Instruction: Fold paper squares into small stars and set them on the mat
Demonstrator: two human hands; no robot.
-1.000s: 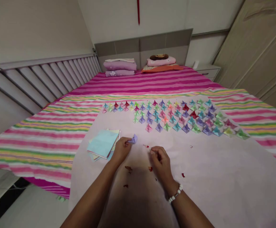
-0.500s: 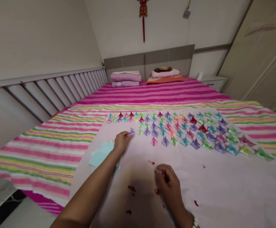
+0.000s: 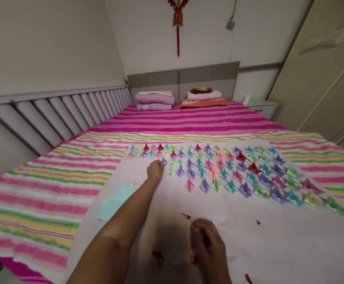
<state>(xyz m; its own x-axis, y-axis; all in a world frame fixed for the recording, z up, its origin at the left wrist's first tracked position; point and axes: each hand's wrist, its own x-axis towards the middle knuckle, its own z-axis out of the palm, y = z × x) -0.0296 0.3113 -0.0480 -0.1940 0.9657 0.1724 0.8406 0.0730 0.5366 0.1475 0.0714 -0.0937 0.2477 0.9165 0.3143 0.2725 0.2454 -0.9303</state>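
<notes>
My left hand [image 3: 155,172] reaches far forward over a pale sheet [image 3: 278,244] spread on the bed. Its fingertips pinch a small purple folded paper piece [image 3: 164,161] at the left end of the second row of several coloured folded paper pieces [image 3: 219,169]. My right hand [image 3: 209,248] rests curled on the sheet near me, fingers closed; I cannot make out whether it holds anything. A stack of pastel paper squares [image 3: 115,201] lies left of my left forearm, partly hidden by it.
Small red paper scraps [image 3: 186,216] dot the sheet around my right hand. The bed has a pink striped cover [image 3: 56,185]. Folded bedding and pillows [image 3: 155,100] sit at the headboard. A railing [image 3: 56,114] runs along the left, a door [image 3: 322,71] on the right.
My left hand carried the purple folded piece forward from beside the paper stack to the rows of folded pieces. My right hand stayed curled on the sheet. The view tilted up.
</notes>
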